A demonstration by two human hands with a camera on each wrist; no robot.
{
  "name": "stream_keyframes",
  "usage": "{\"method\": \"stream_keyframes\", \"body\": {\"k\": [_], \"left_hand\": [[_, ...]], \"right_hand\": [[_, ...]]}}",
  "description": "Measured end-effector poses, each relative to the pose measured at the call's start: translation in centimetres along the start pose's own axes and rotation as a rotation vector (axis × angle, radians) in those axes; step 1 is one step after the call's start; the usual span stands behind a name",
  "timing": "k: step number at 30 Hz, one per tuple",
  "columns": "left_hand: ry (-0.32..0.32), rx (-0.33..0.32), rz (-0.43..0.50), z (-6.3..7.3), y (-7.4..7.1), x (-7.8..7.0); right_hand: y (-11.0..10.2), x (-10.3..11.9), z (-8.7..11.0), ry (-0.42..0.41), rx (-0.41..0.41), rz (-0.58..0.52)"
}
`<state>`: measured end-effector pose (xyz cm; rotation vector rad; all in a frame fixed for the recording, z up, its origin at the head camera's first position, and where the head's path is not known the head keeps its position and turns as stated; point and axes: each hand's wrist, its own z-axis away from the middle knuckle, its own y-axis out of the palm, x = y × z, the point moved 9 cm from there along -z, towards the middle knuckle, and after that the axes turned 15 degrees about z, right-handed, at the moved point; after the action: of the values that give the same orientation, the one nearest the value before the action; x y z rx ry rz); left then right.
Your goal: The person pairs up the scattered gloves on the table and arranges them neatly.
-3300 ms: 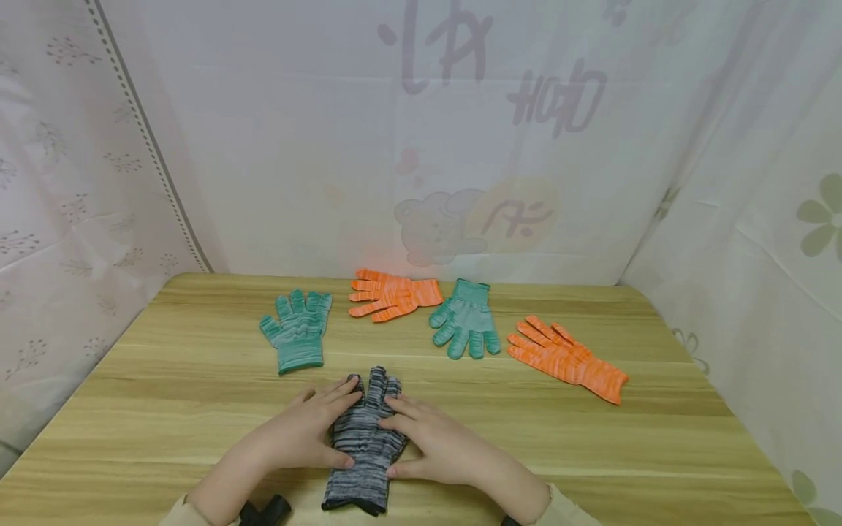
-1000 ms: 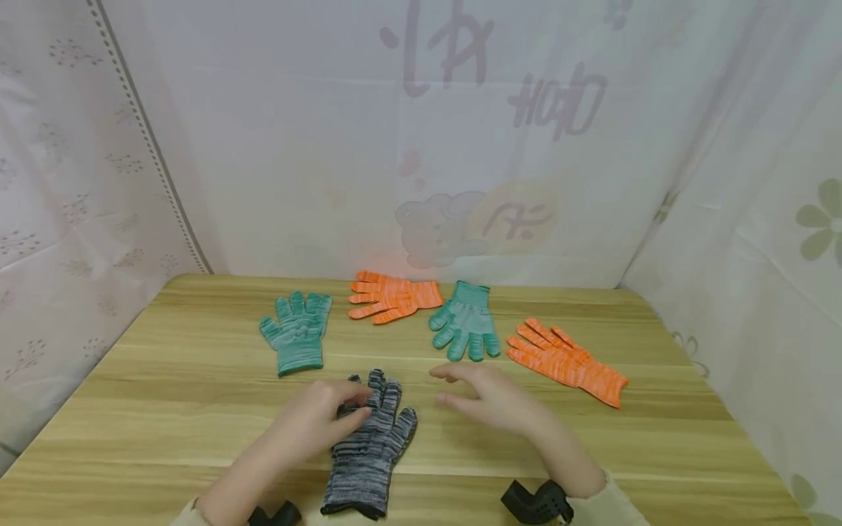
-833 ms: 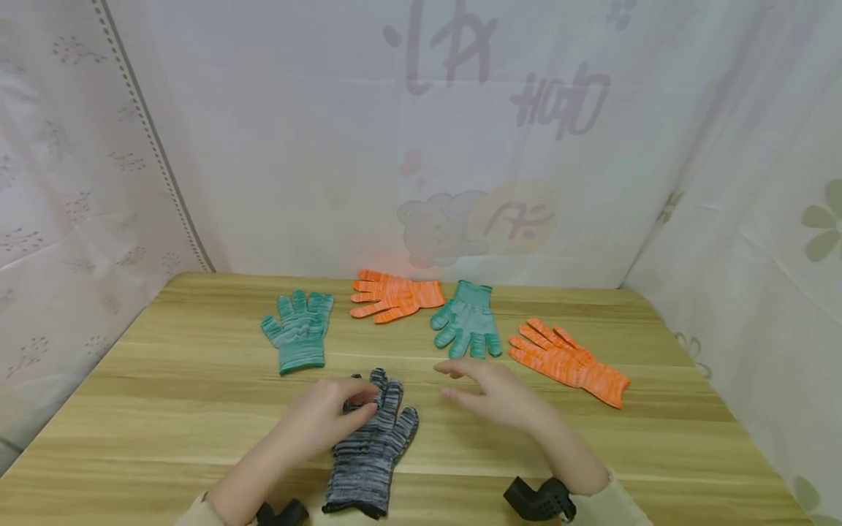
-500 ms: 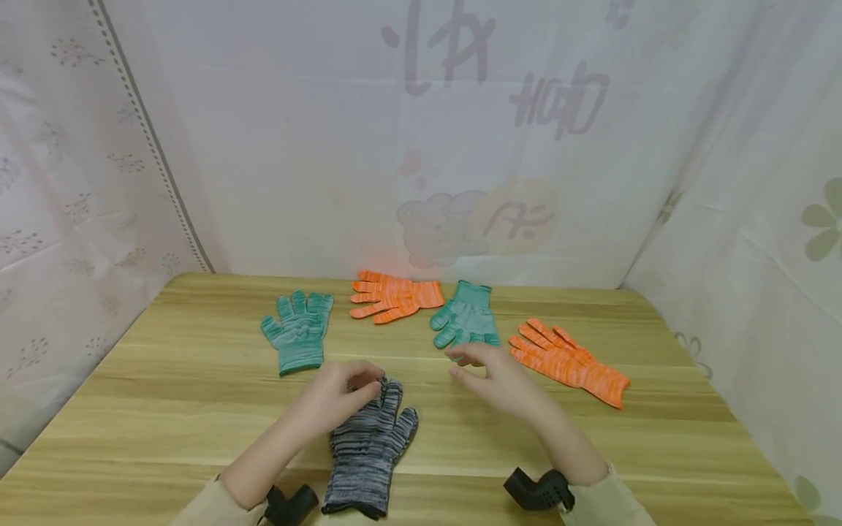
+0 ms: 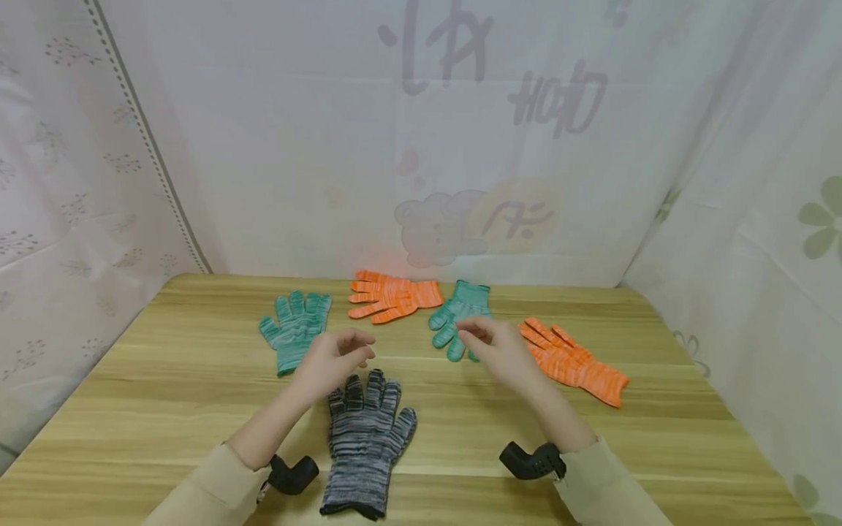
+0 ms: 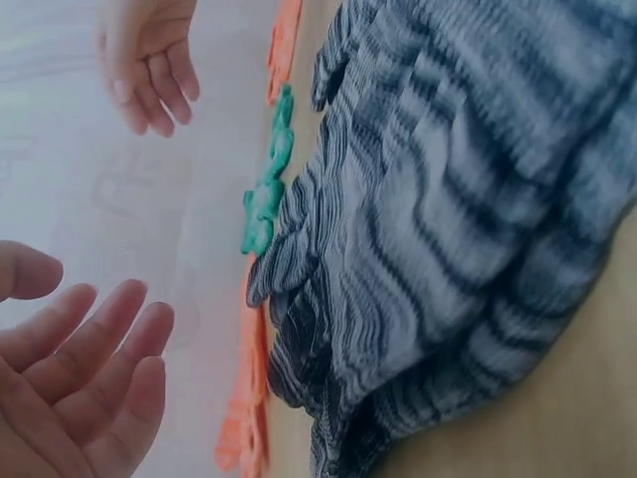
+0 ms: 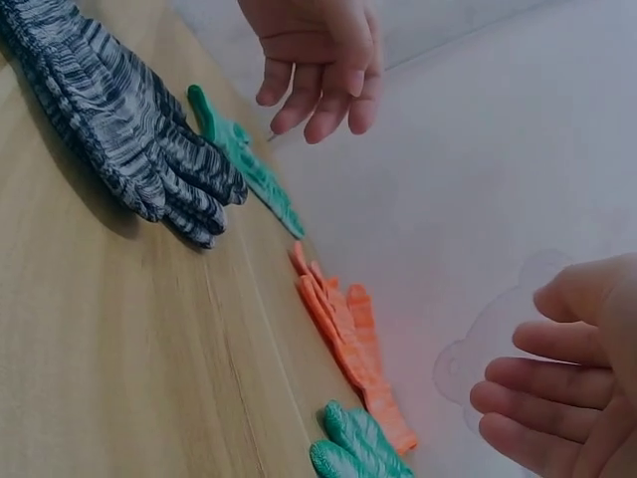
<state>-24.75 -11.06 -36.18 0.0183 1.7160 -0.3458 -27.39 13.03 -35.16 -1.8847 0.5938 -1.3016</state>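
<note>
Both hands are raised over the table with nothing in them. My left hand [image 5: 332, 363], fingers relaxed, is above the fingertips of a black-and-grey knit glove [image 5: 365, 446] that lies flat, cuff toward me. It overlaps part of a green glove [image 5: 299, 325] behind it in the head view. My right hand [image 5: 503, 351] has loosely bent fingers and covers part of a second green glove [image 5: 470, 294], its cuff pointing away. In the right wrist view, the right hand's fingers [image 7: 547, 398] are apart from the gloves. The left wrist view shows the left fingers [image 6: 100, 368] spread loosely.
An orange glove [image 5: 395, 296] lies at the back between the green ones. Another orange glove [image 5: 579, 365] lies at the right, beside my right hand. The wooden table [image 5: 164, 409] ends at a white printed cloth [image 5: 296, 161], which also hangs at both sides.
Both hands have come off the black-and-grey glove, whose thumb now lies spread out to the right. They have risen and moved away from me, the right one to the second green glove.
</note>
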Motion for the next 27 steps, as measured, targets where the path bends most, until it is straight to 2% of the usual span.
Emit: {"method": "stream_keyframes", "body": {"k": [3,7,13,18,27], "left_hand": [[-0.055,-0.027,0.07,-0.9,-0.6,0.8],[-0.107,-0.066,0.112,-2.1,-1.6,1.7],[-0.144,-0.101,0.131,-3.7,-3.1,2.6],[-0.178,-0.135,0.158,-4.7,-4.1,3.2],[-0.231,-0.196,0.186,-6.2,-5.4,4.0]], "right_hand": [[-0.5,-0.3,-0.7,0.014,-0.029,-0.038],[-0.8,-0.7,-1.8,0.038,-0.059,-0.092],[-0.6,-1.8,-3.4,0.113,-0.039,-0.16],[-0.3,-2.6,-4.7,0.159,-0.033,-0.26],[1.0,-4.2,-6.7,0.291,0.024,-0.377]]}}
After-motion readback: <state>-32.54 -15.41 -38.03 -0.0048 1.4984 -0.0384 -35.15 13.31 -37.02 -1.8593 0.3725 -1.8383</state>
